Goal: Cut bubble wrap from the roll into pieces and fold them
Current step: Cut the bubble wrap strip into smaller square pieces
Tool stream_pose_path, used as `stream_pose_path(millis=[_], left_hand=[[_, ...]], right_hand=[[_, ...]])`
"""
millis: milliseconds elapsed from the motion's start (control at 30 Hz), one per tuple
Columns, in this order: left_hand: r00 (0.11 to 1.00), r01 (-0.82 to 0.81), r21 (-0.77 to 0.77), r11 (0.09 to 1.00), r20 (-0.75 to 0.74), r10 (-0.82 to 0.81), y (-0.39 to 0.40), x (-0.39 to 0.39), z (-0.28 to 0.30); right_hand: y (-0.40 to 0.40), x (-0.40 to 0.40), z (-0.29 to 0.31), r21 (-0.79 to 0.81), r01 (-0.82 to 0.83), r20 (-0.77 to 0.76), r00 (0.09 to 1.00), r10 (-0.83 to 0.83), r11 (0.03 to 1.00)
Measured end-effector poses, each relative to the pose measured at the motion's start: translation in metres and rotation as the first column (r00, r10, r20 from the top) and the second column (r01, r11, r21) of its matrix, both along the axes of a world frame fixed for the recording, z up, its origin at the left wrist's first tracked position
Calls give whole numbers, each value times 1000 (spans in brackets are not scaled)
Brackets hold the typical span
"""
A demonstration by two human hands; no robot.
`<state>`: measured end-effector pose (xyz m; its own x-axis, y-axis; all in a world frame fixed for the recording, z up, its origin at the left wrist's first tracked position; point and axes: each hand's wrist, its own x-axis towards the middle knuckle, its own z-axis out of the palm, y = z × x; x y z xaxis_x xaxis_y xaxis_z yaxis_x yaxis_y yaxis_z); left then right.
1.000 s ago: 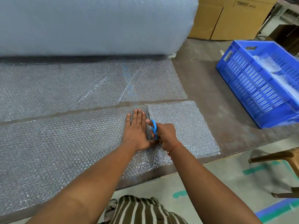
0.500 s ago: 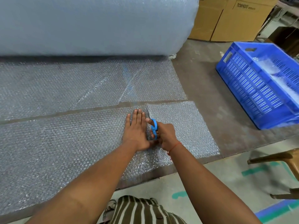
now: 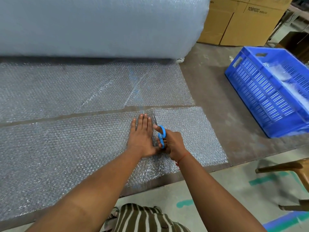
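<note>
Lying flat near the desk's (image 3: 215,91) front edge, the bubble wrap strip (image 3: 66,148) is pressed by the left hand (image 3: 142,136), fingers straight. Blue scissors (image 3: 161,134) are gripped by the right hand (image 3: 173,143) just beside it. The roll (image 3: 100,25) is set along the back edge.

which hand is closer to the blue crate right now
Right. The right hand, gripping the scissors, sits on the side toward the blue crate; the left hand presses the bubble wrap farther from it.
</note>
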<state>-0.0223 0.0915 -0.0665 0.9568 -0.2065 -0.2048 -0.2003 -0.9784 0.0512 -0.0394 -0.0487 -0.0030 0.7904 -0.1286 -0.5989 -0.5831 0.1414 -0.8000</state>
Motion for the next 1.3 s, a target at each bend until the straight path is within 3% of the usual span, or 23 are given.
stream_pose_path(millis=[367, 1300], left_hand=[[1000, -4, -4, 1000, 1, 4, -1, -2, 4], [1000, 0, 1, 1000, -12, 0, 0, -3, 6]], right_hand=[[-6, -8, 4, 44, 7, 0, 1000, -7, 999], [0, 16, 1, -69, -55, 51, 997, 59, 996]])
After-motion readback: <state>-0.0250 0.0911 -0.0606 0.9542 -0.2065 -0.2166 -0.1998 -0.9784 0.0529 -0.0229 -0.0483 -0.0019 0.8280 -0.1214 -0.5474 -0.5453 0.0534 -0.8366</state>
